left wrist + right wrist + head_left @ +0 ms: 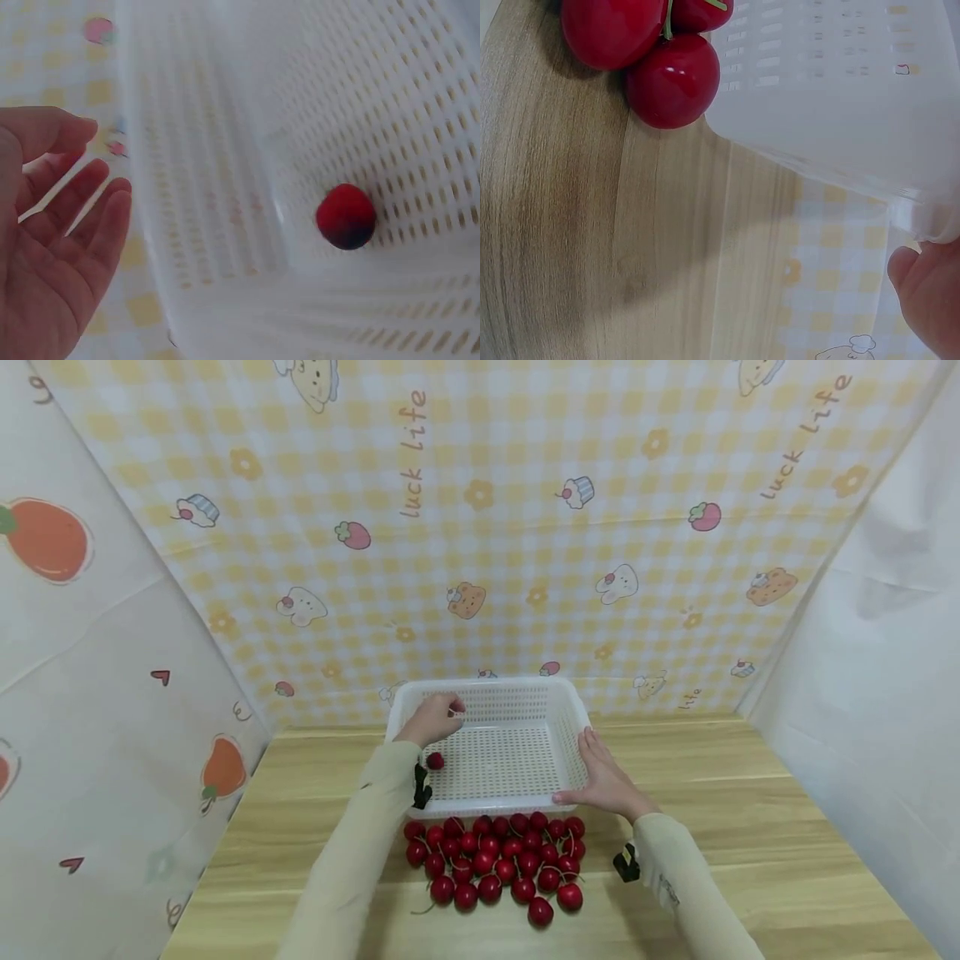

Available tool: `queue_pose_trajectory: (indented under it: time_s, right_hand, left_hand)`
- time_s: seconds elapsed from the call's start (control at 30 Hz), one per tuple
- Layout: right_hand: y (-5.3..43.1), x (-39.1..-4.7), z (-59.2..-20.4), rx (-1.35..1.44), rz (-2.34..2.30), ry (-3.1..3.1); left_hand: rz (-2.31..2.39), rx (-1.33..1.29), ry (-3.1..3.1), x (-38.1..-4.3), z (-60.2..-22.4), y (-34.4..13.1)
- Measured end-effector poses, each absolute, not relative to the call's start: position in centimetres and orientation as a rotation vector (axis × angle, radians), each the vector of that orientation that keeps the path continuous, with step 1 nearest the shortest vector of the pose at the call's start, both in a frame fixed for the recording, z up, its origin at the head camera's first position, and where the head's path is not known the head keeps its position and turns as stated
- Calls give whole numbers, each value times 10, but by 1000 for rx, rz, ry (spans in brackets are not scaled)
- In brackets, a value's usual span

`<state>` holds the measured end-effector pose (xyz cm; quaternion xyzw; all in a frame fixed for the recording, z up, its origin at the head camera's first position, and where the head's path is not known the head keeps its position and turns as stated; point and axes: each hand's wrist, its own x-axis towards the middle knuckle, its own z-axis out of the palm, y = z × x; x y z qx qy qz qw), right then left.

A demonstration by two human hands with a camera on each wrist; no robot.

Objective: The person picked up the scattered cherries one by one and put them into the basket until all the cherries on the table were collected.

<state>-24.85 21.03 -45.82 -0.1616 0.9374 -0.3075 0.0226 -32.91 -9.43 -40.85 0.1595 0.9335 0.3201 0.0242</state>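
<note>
A white perforated plastic basket (487, 804) stands at the back of the table. My left hand (433, 718) is above its left part, fingers loosely bent with nothing between them; the left wrist view shows the gap between thumb and fingertips. One dark red cherry (346, 216) lies on the basket floor near the left side, below that hand. At the basket's front right corner rests my right hand (603, 781), its fingers extended along the right rim and its thumb on the front rim. In front of the basket lies a cluster of red cherries (483, 863), some with green stems.
The wooden table (712, 827) extends to both sides of the basket. Behind it hangs a yellow checked cloth (480, 543) with printed cartoons, and white cloths (97, 693) hang at the sides. Each wrist carries a small black device (627, 863).
</note>
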Motion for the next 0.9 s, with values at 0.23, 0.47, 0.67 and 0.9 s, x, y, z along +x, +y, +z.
queue_pose_trajectory:
  time_s: [0.23, 0.47, 0.67, 0.9]
  right_hand:
    - [209, -248, -456, -511, -966, 2893]
    - [213, -249, -457, -529, -943, 2901]
    - [215, -250, -453, -525, -943, 2920]
    - [212, -250, -458, -508, -958, 2886]
  left_hand:
    - [1027, 750, 2946, -276, -389, -104]
    - [991, 880, 3060, -204, -390, -124]
    - [1081, 821, 3028, -165, -416, -132]
    - [1097, 705, 2927, -135, -462, -135]
